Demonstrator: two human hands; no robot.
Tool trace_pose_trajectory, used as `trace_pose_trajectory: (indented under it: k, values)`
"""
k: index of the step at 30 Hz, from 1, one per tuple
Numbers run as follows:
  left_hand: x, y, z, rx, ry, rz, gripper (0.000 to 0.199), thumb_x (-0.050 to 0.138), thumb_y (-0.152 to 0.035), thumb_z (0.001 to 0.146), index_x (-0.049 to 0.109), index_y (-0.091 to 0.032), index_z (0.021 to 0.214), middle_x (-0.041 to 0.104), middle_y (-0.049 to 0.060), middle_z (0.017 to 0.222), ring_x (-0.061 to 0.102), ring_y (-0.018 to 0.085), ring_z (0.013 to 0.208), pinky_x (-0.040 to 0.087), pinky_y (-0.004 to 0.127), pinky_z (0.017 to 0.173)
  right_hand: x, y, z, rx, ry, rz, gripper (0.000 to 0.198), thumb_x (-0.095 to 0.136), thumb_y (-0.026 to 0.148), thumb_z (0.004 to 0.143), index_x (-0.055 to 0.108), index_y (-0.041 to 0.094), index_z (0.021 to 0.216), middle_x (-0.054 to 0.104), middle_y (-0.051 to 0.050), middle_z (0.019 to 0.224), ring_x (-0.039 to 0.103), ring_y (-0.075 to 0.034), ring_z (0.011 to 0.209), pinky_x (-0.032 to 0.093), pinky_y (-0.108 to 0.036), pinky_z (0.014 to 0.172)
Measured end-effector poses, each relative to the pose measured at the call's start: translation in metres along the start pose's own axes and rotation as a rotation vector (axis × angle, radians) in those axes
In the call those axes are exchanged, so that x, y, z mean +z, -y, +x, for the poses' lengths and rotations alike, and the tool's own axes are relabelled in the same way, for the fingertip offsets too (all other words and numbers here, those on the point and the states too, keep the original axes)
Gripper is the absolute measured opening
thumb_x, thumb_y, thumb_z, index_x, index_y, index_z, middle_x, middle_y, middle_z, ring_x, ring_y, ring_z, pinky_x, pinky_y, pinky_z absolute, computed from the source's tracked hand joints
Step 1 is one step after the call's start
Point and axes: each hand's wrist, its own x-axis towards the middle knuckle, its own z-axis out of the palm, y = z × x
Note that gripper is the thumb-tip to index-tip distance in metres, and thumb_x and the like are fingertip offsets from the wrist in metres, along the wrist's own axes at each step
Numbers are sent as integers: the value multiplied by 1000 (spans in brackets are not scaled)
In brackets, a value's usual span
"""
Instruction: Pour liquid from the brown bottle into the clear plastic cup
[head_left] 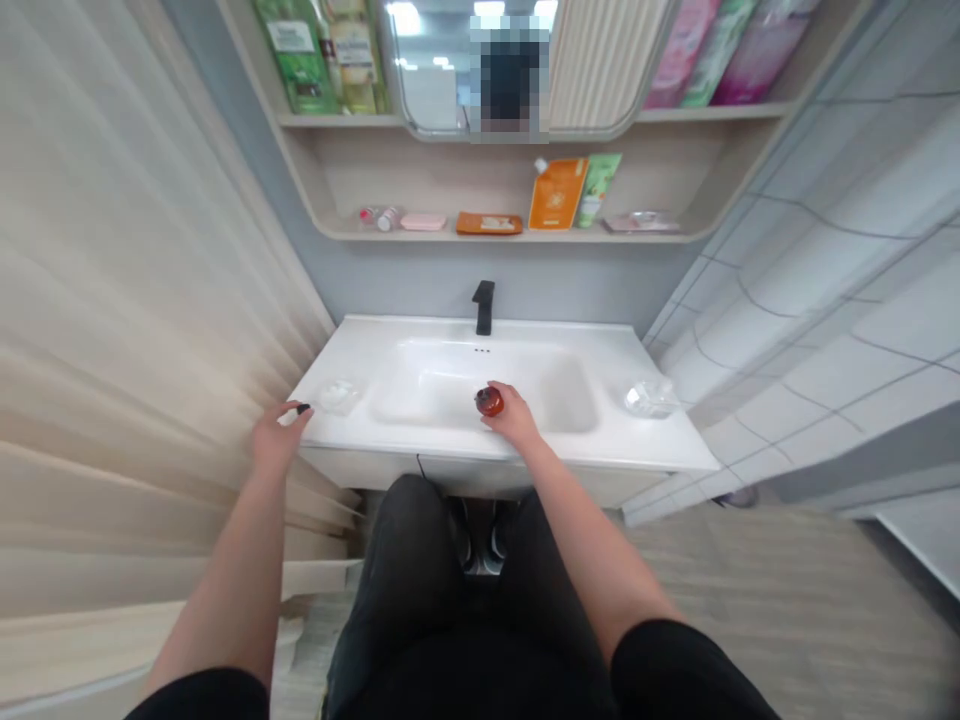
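Observation:
My right hand (pixel 516 418) is closed around a small amber bottle (pixel 490 402), held over the front part of the white sink basin (pixel 570 395). The bottle's open-looking top faces up toward me, though it is too small to make out well. Over at the left end of the counter, my left hand (pixel 276 438) pinches a small black cap (pixel 303 408) between thumb and fingers. Just to the right of that cap lies a clear, crumpled-looking plastic item (pixel 337 396) on the counter.
A black faucet (pixel 484 308) rises behind the basin. Another clear plastic item (pixel 651 398) sits on the right of the counter. The shelf (pixel 420 237) above holds an orange pouch (pixel 557 195), a green tube (pixel 597 190) and soap-like bars. A curtain (pixel 187 330) hangs at left.

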Motion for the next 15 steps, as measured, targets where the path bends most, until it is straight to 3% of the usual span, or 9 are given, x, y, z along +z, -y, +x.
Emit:
trace_pose_trajectory:
  k: [3, 7, 12, 15]
  values:
    - [13, 10, 10, -20, 17, 245, 33, 78, -43, 84, 79, -19, 107, 81, 15, 117, 73, 37, 119, 57, 51, 110, 2, -11, 1, 37, -65, 127, 84, 90, 24, 70, 61, 26, 149, 68, -13, 145, 68, -36, 135, 52, -53, 121]
    - [26, 19, 4, -20, 12, 336, 43, 70, -42, 91, 77, -16, 125, 76, 17, 133, 68, 37, 129, 52, 52, 115, 5, -19, 3, 65, -96, 204, 83, 91, 27, 68, 62, 28, 146, 68, -13, 146, 68, -37, 135, 51, -56, 121]
    - [30, 16, 3, 78, -62, 250, 65, 74, -34, 85, 65, -14, 146, 70, 19, 144, 62, 40, 140, 46, 56, 126, 7, -20, 4, 90, -129, 241, 88, 92, 31, 67, 58, 28, 148, 70, -14, 145, 70, -37, 132, 53, -57, 120]
    - [41, 0, 4, 123, 4, 95, 84, 78, -32, 81, 50, -15, 159, 59, 19, 158, 59, 37, 145, 48, 49, 127, 6, -20, 5, 154, -167, 262, 92, 93, 36, 66, 55, 27, 149, 72, -13, 142, 73, -36, 126, 56, -56, 115]
